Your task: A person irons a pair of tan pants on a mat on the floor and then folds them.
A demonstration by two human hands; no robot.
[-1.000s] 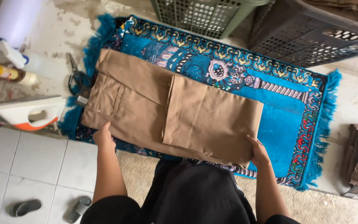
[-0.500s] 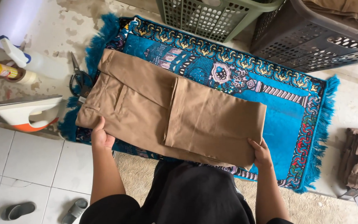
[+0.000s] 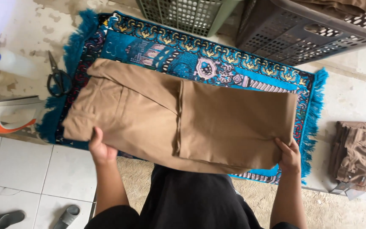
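While both hands are gripping the near edge, here's how it's looking:

Left hand (image 3: 101, 148): closing on the waistband corner of the folded tan trousers (image 3: 178, 118), fingers tucked under.
Right hand (image 3: 289, 154): pinching the opposite corner, at the folded-over leg end.
Trousers: sitting over the blue prayer rug (image 3: 217, 59), just beyond the grip.
Risk: I'm guessing the top flap between the hands is sliding open if they lift unevenly.
Nearby: scissors (image 3: 58, 79) lying past the left hand, iron (image 3: 9, 116) further out.

Matt tan cloth trousers (image 3: 183, 123), fringed woven rug (image 3: 242, 68)
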